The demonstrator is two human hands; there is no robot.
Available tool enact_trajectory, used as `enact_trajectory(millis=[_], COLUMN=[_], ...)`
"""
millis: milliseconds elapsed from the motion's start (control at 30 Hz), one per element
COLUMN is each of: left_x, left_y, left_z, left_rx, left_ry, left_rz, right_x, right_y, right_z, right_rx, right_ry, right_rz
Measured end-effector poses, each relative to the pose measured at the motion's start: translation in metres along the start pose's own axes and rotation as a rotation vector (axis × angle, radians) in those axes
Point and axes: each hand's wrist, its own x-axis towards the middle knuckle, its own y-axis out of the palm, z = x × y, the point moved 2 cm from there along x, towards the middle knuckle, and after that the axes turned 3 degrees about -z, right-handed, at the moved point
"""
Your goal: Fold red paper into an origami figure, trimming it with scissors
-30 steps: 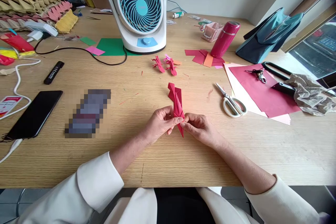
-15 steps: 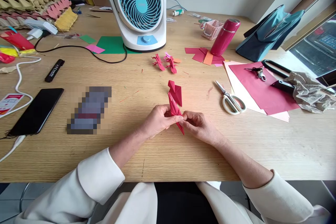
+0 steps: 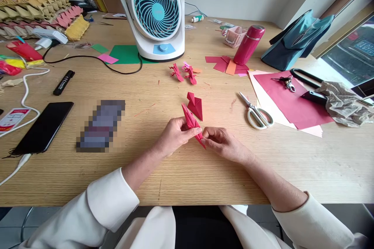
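Observation:
A narrow, pointed piece of folded red paper [image 3: 190, 119] is held above the table, slanting from upper left to lower right. My left hand [image 3: 177, 135] pinches its middle, thumb on top and fingers behind. My right hand [image 3: 222, 144] has thumb and forefinger closed on the edge near its lower end. Just beyond lies another folded red paper piece [image 3: 195, 106], flat on the table. Farther back sit two small red origami figures [image 3: 176, 72], with bits of pink and orange paper by the right one.
White-handled scissors [image 3: 258, 113] lie to the right, beside red and pale sheets [image 3: 288, 101]. A white fan [image 3: 159, 15] stands at the back, a red flask [image 3: 249, 45] right of it. Left are a black phone [image 3: 43, 127], a marker [image 3: 63, 83] and cables.
The held red paper has tilted, its upper tip swinging left, away from the piece behind. My right fingers have slid slightly down its edge. The whole view has shifted a little.

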Motion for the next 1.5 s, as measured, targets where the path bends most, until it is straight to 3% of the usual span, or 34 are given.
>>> enact_trajectory(millis=[233, 500, 633, 833, 1200, 1500], left_x=[-0.002, -0.006, -0.005, 0.0, 0.0, -0.002], left_y=[0.001, 0.006, 0.006, -0.004, -0.006, 0.001], left_z=[0.0, 0.005, 0.006, -0.003, -0.003, 0.002], left_rx=[0.013, 0.021, 0.023, -0.149, -0.171, -0.137], left_ry=[0.031, -0.007, -0.011, -0.014, -0.017, -0.015], left_rz=[0.016, 0.085, 0.038, -0.111, -0.137, -0.086], right_x=[-0.001, 0.001, 0.0, -0.001, -0.003, 0.0], right_y=[-0.001, 0.004, 0.004, 0.005, 0.003, 0.008], right_z=[-0.001, -0.003, -0.002, 0.001, -0.002, -0.001], right_rx=[-0.014, 0.043, 0.023, -0.026, 0.003, -0.038], right_ry=[0.013, 0.003, 0.019, 0.033, 0.024, -0.001], right_rz=[0.026, -0.061, -0.069, -0.03, -0.009, -0.077])
